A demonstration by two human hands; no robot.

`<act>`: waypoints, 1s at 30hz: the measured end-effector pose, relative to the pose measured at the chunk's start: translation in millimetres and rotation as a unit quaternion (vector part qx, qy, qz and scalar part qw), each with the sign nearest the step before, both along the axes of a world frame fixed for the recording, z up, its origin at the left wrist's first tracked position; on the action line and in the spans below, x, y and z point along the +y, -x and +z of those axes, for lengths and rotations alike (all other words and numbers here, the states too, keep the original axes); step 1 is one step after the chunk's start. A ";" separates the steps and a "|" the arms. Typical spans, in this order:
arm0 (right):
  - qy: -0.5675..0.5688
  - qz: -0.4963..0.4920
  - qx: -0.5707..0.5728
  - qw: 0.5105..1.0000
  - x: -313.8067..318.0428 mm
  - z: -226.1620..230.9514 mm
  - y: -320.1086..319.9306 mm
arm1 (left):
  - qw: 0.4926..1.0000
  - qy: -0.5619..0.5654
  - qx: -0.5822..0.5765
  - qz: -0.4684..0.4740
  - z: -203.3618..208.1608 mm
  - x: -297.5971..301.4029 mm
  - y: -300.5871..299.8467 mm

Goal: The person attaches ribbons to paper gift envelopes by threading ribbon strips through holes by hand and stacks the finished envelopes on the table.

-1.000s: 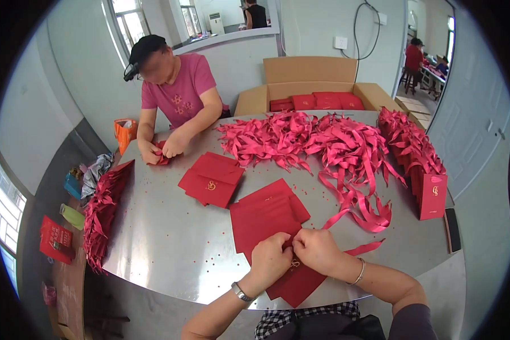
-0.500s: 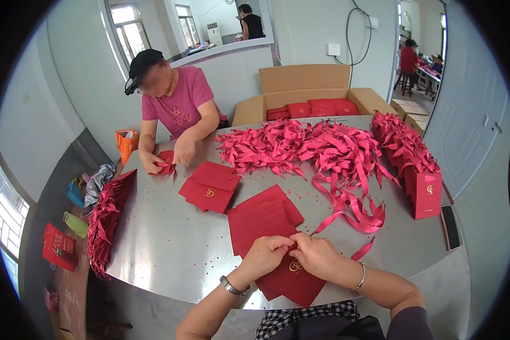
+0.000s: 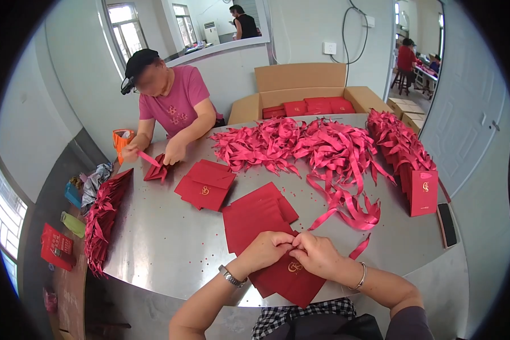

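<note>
Pinching at red bag (image 3: 292, 281), left hand (image 3: 264, 250) and right hand (image 3: 322, 255) meeting, both narrow; what they hold unclear

Table (image 3: 158, 249): finished in silver-grey, dotted with small red specks (image 3: 205, 256).
Near bags (image 3: 300, 286): coloured deep red at the table's near edge, the front one marked in gold.
Middle pile (image 3: 211, 177): coloured the same red, inward from the far edge, marked in gold on top.
Ribbons (image 3: 337, 144): dyed bright pink, massed toward the far edge.
Right row (image 3: 423, 195): coloured red along the right edge, topped with pink, marked in gold at its near end.
Left row (image 3: 105, 215): topped with deep pink over dark red, along the left edge.
Carton (image 3: 300, 76): left plain brown beyond the far edge.
Shirt (image 3: 178, 102): coloured pink, patterned with paler flowers.
Cloth (image 3: 309, 309): checked in black and white, below the near edge.
</note>
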State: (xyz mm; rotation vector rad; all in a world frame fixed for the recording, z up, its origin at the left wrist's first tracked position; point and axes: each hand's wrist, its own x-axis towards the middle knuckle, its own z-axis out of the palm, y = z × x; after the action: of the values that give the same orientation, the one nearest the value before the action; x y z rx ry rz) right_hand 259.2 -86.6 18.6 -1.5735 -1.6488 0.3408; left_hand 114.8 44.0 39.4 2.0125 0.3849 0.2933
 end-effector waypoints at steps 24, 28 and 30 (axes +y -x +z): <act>0.044 -0.084 -0.035 0.995 -13.1 13.3 -12.9 | 0.951 -0.260 -0.038 0.164 18.6 -55.7 55.8; 0.011 -0.120 -0.018 0.993 -15.7 13.6 -16.0 | 0.965 -0.204 -0.022 0.162 7.5 -59.7 48.2; 0.008 -0.141 -0.005 0.990 -12.6 12.3 -20.4 | 0.968 -0.161 -0.050 0.184 1.3 -53.3 39.5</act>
State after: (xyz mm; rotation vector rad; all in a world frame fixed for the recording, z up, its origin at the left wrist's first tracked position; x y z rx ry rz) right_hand 279.7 -99.1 30.9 -1.7937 -1.4091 0.1977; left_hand 75.2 -9.3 40.6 2.2237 0.6833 0.7246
